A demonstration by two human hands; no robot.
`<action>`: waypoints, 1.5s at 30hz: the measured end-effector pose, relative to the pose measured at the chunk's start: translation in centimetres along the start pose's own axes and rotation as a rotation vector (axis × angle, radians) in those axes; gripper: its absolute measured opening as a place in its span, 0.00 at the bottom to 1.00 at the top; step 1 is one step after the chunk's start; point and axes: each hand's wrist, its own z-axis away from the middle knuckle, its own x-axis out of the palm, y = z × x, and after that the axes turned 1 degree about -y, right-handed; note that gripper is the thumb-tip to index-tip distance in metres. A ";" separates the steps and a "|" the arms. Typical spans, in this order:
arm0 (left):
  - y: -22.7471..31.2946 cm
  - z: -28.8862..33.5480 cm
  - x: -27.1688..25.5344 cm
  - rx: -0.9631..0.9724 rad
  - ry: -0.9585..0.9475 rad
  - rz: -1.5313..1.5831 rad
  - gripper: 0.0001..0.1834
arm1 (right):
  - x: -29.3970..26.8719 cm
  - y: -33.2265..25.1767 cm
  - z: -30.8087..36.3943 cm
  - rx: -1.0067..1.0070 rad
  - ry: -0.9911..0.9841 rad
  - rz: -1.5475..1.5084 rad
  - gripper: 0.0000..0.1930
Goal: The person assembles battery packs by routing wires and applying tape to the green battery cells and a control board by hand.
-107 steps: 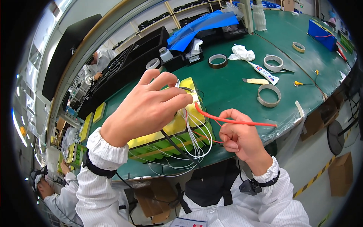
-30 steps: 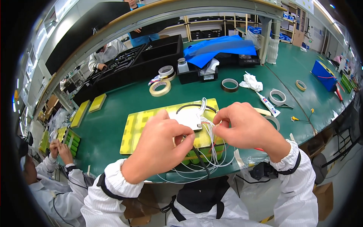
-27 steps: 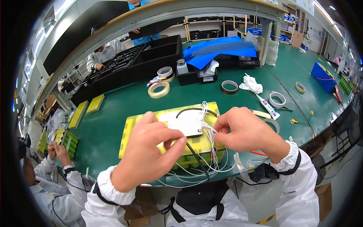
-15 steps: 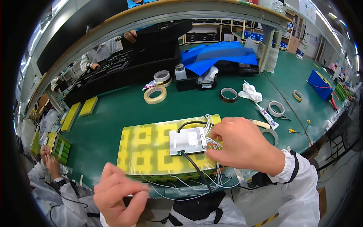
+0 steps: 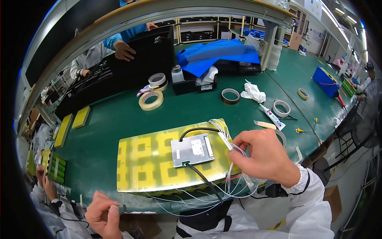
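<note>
A battery pack point(image 5: 147, 175) with a yellow-patterned top under clear sheet lies in front of me. On its right part rests a flat silver circuit module point(image 5: 192, 150) with black cables at two sides. My right hand point(image 5: 264, 153) pinches a bundle of thin white wires just behind a long white connector plug point(image 5: 225, 141). The plug is apart from the module's right edge, where a pale socket point(image 5: 209, 146) shows. My left hand point(image 5: 104, 215) is off the pack at the table's front edge, fingers curled, with nothing visible in them. Loose white wires point(image 5: 191, 199) hang along the pack's front.
Tape rolls point(image 5: 151, 100), a glue tube point(image 5: 272, 116), crumpled tissue point(image 5: 253, 92) and a wooden-looking blade point(image 5: 264, 124) lie on the green table point(image 5: 107, 119). Black boxes with blue cloth point(image 5: 219, 57) stand behind. A co-worker's hands point(image 5: 45, 183) are at a green pack on the left.
My right hand has drawn the connector away from the module's edge, to the right. My left hand has moved down and left, away from the pack. The view has shifted slightly.
</note>
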 end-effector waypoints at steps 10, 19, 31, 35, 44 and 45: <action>-0.4 -0.3 1.0 0.080 -0.003 0.047 0.10 | 2.5 -0.7 0.2 -0.247 0.305 0.285 0.12; -1.8 1.9 1.4 -0.032 0.004 0.119 0.08 | 3.2 0.5 1.0 -0.222 0.327 0.008 0.09; 2.4 2.9 8.8 0.073 -0.408 0.285 0.07 | 0.6 -0.8 -1.1 0.190 -0.123 -0.337 0.11; 4.2 2.8 11.2 0.131 -0.527 0.257 0.10 | 0.6 -0.7 -1.2 0.193 -0.154 -0.325 0.11; 5.9 1.9 12.9 0.128 -0.515 0.184 0.14 | 0.1 -0.7 -1.1 0.238 -0.225 -0.504 0.11; 6.0 1.4 12.8 0.158 -0.462 0.177 0.13 | 0.3 -0.7 -1.3 0.228 -0.217 -0.434 0.14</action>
